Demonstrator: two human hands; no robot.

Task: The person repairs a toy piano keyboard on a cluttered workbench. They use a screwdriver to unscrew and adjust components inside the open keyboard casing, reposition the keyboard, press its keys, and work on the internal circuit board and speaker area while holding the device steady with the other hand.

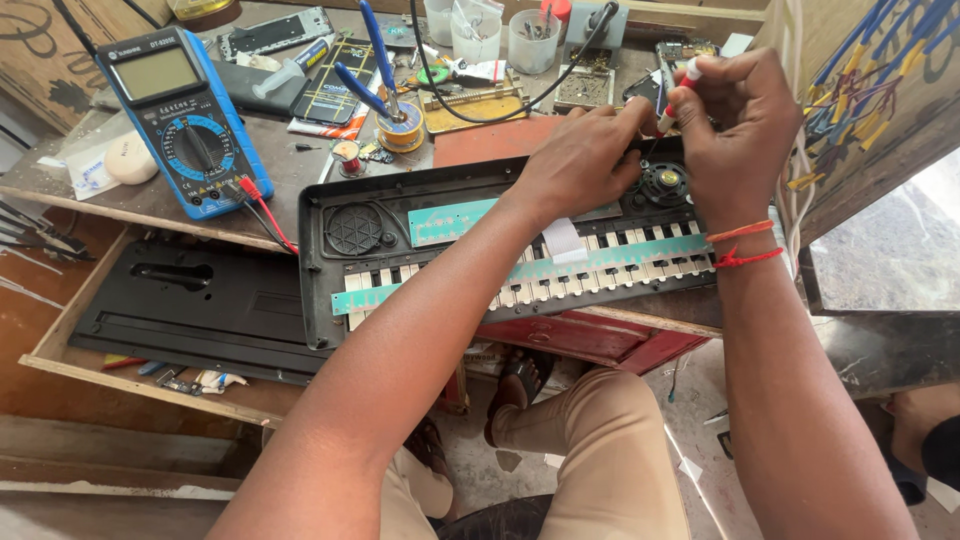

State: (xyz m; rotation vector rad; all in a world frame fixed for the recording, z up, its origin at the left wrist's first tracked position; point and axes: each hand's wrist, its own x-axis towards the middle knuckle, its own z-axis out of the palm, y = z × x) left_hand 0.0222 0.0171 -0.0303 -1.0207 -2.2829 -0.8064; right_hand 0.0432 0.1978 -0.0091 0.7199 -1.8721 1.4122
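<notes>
Black opened keyboard (400, 245) shows white keys, teal circuit strips.

Worn, cluttered workbench (150, 195) of grey-brown wood. Near its left edge, a blue multimeter (180, 115) with red and black leads (262, 210) trailing toward the front edge; beside it a pale rounded lump (130, 160). Along the front edge, an opened black keyboard casing (345, 270), overhanging slightly, inner key levers and green circuit strips exposed. Toward the back edge, blue-handled pliers (375, 60), a solder spool (402, 130), clear plastic cups (478, 35) and a bare circuit board (585, 90). Below the front edge, an open drawer (60, 345) bearing a black cover panel (190, 300).
</notes>
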